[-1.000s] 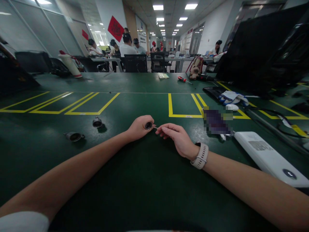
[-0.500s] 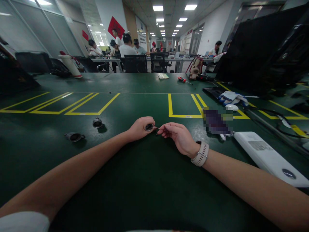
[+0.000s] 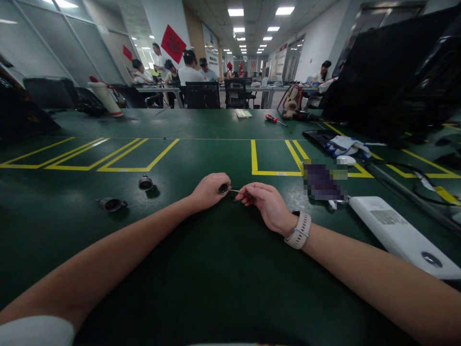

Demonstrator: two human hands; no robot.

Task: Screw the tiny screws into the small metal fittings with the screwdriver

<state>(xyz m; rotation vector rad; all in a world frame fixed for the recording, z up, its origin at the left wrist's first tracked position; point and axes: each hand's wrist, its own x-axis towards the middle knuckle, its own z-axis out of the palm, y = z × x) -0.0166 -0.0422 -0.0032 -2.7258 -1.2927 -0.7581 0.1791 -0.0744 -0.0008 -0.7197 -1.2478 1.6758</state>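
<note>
My left hand [image 3: 211, 191] is closed around a dark, round metal fitting [image 3: 223, 189], its hollow mouth facing me. My right hand [image 3: 262, 199] pinches a thin metal rod [image 3: 234, 191], perhaps a hex key; its far end meets the fitting's right side. Just below the rod, a tiny dark part [image 3: 234, 200] shows near my right fingertips, too small to name. To the left on the table stand two similar hollow metal fittings: one upright [image 3: 145, 182] and one lying tilted [image 3: 112, 204].
Yellow tape outlines [image 3: 277, 173] mark the green table [image 3: 230, 278]. At right lie a white power bank [image 3: 403, 235], a pixelated dark object [image 3: 323, 181], gloves [image 3: 347, 145] and cables [image 3: 406, 192]. A red screwdriver [image 3: 275, 120] lies farther back. People sit at desks beyond.
My hands and the fitting hold almost the same place, with only a very slight shift of the fitting and rod. In the background, a standing person has moved left.
</note>
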